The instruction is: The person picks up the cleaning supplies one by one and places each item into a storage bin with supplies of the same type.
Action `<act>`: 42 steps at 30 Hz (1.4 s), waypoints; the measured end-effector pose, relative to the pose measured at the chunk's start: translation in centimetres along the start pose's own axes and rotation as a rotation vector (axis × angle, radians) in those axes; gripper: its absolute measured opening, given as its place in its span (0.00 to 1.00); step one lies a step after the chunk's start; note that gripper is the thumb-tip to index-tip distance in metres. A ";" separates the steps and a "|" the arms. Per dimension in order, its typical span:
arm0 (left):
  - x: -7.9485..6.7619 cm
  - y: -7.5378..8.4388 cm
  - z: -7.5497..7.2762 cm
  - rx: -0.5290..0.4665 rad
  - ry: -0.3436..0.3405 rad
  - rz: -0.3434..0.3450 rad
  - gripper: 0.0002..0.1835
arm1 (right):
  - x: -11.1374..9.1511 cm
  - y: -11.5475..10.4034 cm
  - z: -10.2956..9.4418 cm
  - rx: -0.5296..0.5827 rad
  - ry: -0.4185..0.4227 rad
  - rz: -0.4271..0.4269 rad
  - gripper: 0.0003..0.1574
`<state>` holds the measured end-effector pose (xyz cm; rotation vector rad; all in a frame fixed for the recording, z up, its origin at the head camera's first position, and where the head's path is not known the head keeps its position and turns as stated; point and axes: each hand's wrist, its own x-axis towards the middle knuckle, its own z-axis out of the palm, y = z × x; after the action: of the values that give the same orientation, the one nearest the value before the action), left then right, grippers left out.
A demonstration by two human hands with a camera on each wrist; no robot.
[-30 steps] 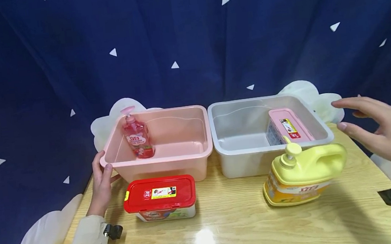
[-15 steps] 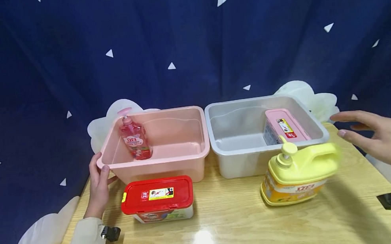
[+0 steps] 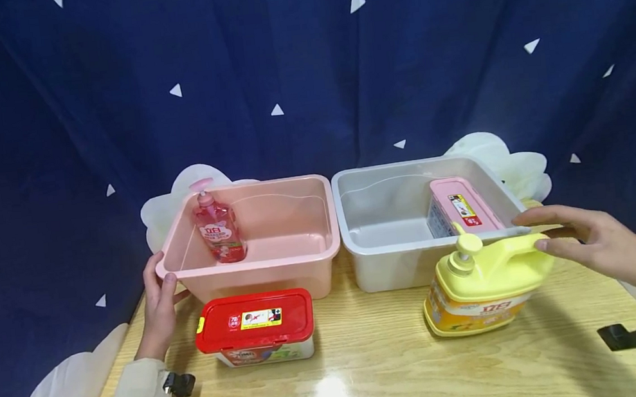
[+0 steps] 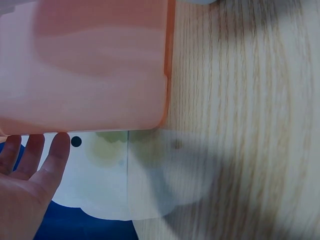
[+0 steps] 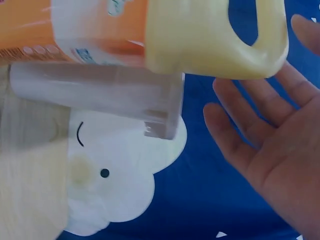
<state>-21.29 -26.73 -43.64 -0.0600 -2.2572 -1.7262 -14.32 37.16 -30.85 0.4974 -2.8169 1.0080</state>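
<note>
My left hand rests at the front left corner of a pink plastic bin. Its fingertips meet the bin's side in the left wrist view. A pink pump bottle stands inside that bin. My right hand reaches to the handle of a yellow pump jug with an orange label, upright on the table. Thumb and fingers lie spread around the handle's end, not curled round it. The right wrist view shows the palm apart from the jug, its fingers at the handle's outer edge.
A white box with a red lid stands before the pink bin. Behind the jug is a grey bin holding a pink-lidded box. A dark blue curtain hangs behind the wooden table.
My right hand has moved left and down from beside the grey bin to the jug's handle. The left hand stays at the pink bin's corner. The head view has shifted slightly.
</note>
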 end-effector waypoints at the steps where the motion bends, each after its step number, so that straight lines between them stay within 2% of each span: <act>1: 0.0 0.0 0.0 0.000 0.003 0.002 0.28 | 0.0 0.0 0.1 0.017 -0.019 0.001 0.26; 9: 0.0 0.1 0.1 0.000 0.010 -0.002 0.28 | -0.1 1.0 1.8 0.166 -0.091 -0.035 0.27; 16: 0.0 -0.1 0.3 -0.009 0.008 0.005 0.28 | -0.2 2.1 2.8 0.273 -0.032 0.007 0.27; 20: 0.0 -0.1 0.4 0.018 0.001 0.007 0.28 | -0.1 2.7 3.3 0.408 -0.018 -0.017 0.26; 23: 0.0 0.0 0.4 0.015 0.006 0.009 0.28 | 0.0 3.2 3.6 0.546 -0.021 -0.056 0.26; 28: 0.0 -0.1 0.4 0.001 0.018 0.008 0.28 | 0.3 3.9 4.2 0.698 -0.008 -0.096 0.27; 33: 0.1 -0.3 0.6 -0.044 0.019 0.010 0.28 | 0.1 3.6 4.8 0.717 0.101 -0.054 0.28; 36: 0.1 -0.2 0.6 -0.056 0.029 0.017 0.27 | 0.0 3.2 5.0 0.685 0.146 -0.037 0.26; 38: 0.1 -0.1 0.5 -0.051 0.038 0.020 0.27 | 0.2 3.1 5.1 0.720 0.116 -0.068 0.29; 42: 0.1 -0.2 0.5 -0.035 0.046 0.013 0.27 | 0.7 3.2 5.2 0.856 -0.032 -0.167 0.40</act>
<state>-21.51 -26.35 -43.90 -0.0419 -2.1893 -1.7429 -16.01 36.03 -36.62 0.7923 -2.1780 2.1387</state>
